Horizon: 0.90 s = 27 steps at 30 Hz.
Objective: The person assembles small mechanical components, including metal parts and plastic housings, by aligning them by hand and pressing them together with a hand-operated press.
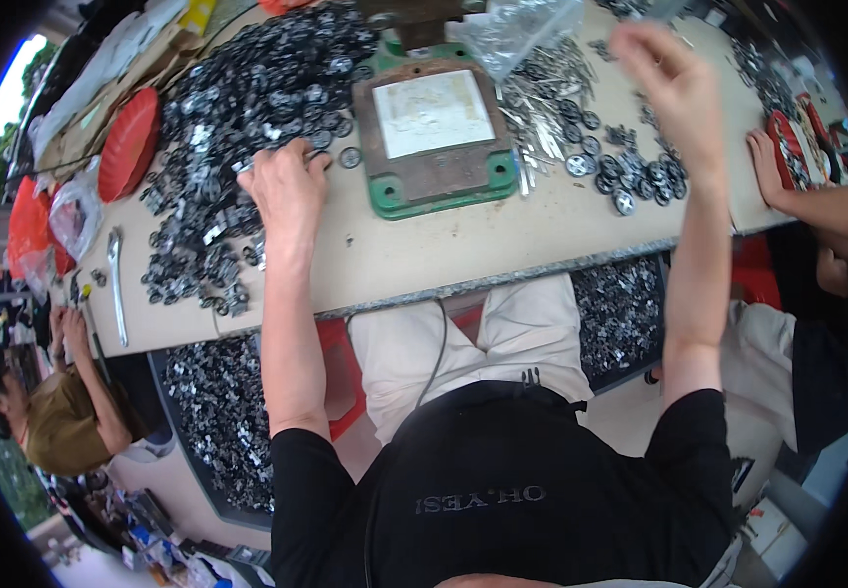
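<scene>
Now | left hand [287, 191] fingers curled into black parts pile [248, 108] | right hand [669, 83] raised, grip unclear | red bowl [130, 145] tilted

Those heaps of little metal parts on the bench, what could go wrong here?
The left hand digs at the edge of a big pile of small metal parts; some could slide off the table. The raised right hand hovers over loose round pieces and might scatter them toward a co-worker's hand.

Left hand [290, 191]: lay palm-down left of the green press base [434, 132], fingers curled.
Right hand [664, 83]: was raised right of it, fingers loosely bent.
</scene>
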### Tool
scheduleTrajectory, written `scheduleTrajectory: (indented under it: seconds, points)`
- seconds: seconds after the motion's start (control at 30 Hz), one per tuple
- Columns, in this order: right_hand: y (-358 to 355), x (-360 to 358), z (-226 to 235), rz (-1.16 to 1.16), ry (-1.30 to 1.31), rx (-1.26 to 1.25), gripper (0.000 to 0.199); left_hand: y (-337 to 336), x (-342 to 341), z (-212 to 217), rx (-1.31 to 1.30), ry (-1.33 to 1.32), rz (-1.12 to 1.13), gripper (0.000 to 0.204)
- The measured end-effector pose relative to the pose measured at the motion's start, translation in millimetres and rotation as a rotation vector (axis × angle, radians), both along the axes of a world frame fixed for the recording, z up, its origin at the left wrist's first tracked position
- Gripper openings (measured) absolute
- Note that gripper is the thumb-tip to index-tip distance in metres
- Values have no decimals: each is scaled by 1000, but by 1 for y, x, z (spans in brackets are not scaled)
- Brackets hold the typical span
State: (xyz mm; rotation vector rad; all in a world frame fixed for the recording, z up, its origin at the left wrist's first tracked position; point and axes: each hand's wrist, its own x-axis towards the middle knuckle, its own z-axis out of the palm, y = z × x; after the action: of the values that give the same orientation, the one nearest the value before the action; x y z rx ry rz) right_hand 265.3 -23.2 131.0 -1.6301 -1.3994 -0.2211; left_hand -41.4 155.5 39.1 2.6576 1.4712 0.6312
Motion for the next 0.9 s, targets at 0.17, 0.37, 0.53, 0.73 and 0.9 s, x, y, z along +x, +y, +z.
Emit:
scheduleTrajectory:
  seconds: [0.17, 0.37, 0.53, 0.73, 0.9]
  points:
    - [-46, -11, -67, -120, 178, -484, 13, 10, 7, -13, -46, 41, 41, 26]
    - [-45, -15, -87, -95, 107, -603, 16, -18, 8, 4, -254, -497, -37, 12]
    - [-50, -20, -86, -71, -40, -609, 14, -79, 4, 1, -836, -994, -322, 16]
    - [-76, -53, -103, -107, -196, -510, 13, -116, 7, -18, -1458, -1215, -261, 27]
    - [-89, -88, -109, 4, 40, -384, 10, -116, 15, -25, -1583, -1356, -224, 40]
